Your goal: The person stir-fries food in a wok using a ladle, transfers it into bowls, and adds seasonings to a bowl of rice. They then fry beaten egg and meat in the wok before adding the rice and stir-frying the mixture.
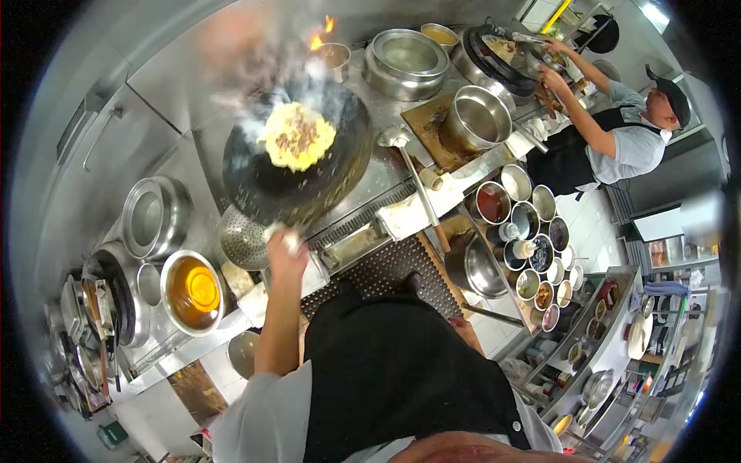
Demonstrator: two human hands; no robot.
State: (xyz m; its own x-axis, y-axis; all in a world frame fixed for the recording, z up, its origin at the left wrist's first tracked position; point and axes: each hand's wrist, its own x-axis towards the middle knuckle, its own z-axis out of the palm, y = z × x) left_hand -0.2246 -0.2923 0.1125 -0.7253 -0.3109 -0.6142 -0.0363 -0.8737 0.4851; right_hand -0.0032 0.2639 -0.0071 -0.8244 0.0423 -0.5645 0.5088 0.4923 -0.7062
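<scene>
My left hand is closed on the near rim of a big black wok, a pale cloth bunched in its grip. Inside the wok lies a yellow egg mixture with brown bits, smoke rising around it. Low by my right side is my right hand, mostly hidden by my body and apron; its fingers are unclear. A dark pot handle lies just above it. Beside the wok rests a long-handled ladle, and a perforated strainer sits under the wok's near left edge.
A bowl of orange liquid and a steel pot stand on the left. Flames burn behind the wok. To the right are a steel saucepan, several seasoning containers and a co-worker at another wok.
</scene>
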